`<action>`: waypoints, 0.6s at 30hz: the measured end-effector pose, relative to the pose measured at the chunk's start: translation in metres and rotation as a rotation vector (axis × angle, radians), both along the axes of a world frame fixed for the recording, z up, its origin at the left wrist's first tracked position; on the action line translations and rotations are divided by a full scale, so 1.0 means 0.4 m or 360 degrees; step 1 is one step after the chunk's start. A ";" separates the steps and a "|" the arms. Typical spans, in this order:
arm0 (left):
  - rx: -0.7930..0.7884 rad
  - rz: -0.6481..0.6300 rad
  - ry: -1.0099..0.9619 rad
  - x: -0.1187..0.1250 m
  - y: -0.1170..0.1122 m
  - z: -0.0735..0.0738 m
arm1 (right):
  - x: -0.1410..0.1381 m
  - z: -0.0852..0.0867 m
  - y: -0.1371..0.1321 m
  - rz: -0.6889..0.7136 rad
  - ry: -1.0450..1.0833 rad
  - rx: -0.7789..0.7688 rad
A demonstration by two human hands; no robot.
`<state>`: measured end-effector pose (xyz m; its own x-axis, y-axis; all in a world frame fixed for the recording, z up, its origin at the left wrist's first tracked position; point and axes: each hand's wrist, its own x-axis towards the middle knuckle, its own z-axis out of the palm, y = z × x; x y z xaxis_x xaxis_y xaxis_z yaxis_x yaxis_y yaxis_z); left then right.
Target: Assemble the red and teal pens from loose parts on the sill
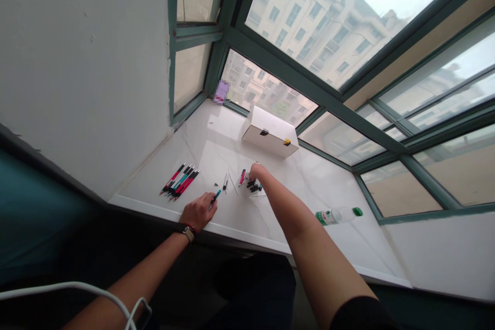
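Observation:
My left hand [198,212] is closed near the front edge of the white marble-patterned sill, with a blue pen barrel [217,196] sticking out between thumb and fingers. My right hand [258,170] is curled down at a small pile of black pen parts [253,186]; its fingertips are mostly hidden. A red pen barrel [242,177] lies just left of that hand. Between the hands are thin refills [233,184], a black-and-silver pen piece [225,181] and a tiny dark part [216,184]. To the left, several red, teal and black pens [180,181] lie side by side.
A white box [270,131] stands by the window at the back. On the right lies a plastic bottle [338,215] with a green cap. A purple item [221,91] sits in the far corner. White cable [77,285] crosses the lower left, near my left forearm.

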<state>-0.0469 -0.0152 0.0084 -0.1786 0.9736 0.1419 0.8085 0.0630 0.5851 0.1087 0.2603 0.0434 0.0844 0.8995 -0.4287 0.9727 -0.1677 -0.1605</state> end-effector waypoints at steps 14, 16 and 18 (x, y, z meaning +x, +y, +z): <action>0.0012 0.0010 0.0054 0.003 0.000 -0.006 | -0.002 0.009 -0.030 0.0106 -0.0055 -0.0045; 0.0009 0.0010 0.0058 0.004 0.000 -0.006 | -0.008 0.012 -0.033 0.0123 -0.0077 -0.0042; 0.0007 0.0012 0.0069 0.004 0.000 -0.006 | -0.012 0.016 -0.034 0.0162 -0.0114 -0.0057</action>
